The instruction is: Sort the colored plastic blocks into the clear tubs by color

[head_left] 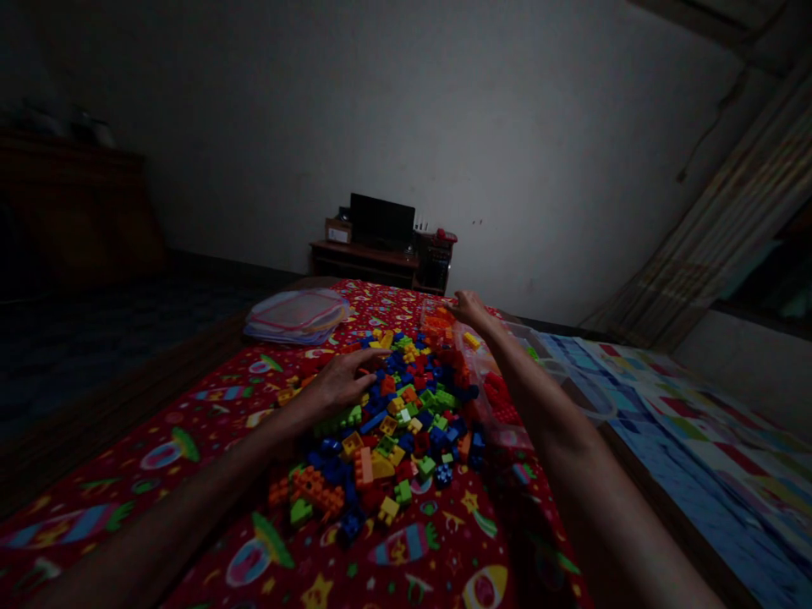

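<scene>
A heap of coloured plastic building bricks (pixel 393 423) lies on a red patterned cloth (pixel 190 474) in front of me. My left hand (pixel 342 378) rests flat on the left side of the heap, fingers stretched out toward its middle. My right hand (pixel 468 306) reaches to the far end of the heap. Its fingers curl over the rim of a clear plastic container (pixel 501 397) that lies beside the bricks and holds several red and orange ones.
A stack of clear plastic bags (pixel 298 315) lies at the far left of the cloth. A blue patterned sheet (pixel 685 440) covers the right side. A low wooden stand with a dark screen (pixel 381 222) is against the far wall. The room is dim.
</scene>
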The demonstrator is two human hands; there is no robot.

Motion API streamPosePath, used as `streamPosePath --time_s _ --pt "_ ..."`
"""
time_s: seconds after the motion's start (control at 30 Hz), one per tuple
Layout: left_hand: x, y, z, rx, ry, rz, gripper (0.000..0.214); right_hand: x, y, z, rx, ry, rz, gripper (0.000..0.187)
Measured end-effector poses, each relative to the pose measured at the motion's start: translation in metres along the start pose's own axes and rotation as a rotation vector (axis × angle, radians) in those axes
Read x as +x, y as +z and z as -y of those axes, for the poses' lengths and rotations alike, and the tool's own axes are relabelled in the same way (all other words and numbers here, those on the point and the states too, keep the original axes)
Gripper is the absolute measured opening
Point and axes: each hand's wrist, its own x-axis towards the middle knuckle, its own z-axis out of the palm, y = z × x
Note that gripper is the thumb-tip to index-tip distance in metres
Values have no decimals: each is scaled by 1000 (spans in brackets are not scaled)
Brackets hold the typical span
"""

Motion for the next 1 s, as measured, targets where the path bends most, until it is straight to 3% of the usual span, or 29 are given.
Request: streamPosePath --time_s 0.1,0.2,0.37,0.53,0.73,0.87,1.0 --pt "0 0 3 67 16 6 42 -15 2 17 -20 -138 32 26" --pt "2 1 5 178 68 5 33 -52 4 43 43 -336 134 30" --pt "4 1 7 282 124 -6 27 -113 15 83 35 -480 135 29" --pt "4 -7 6 310 87 3 32 -133 29 97 24 -461 165 30" --pt "-1 -17 -2 260 20 23 40 -130 26 84 217 -330 242 32" --pt "-1 -14 -2 286 52 26 40 -137 29 79 241 -303 170 30" --pt "0 -9 1 342 60 31 42 -146 38 88 125 -370 97 36"
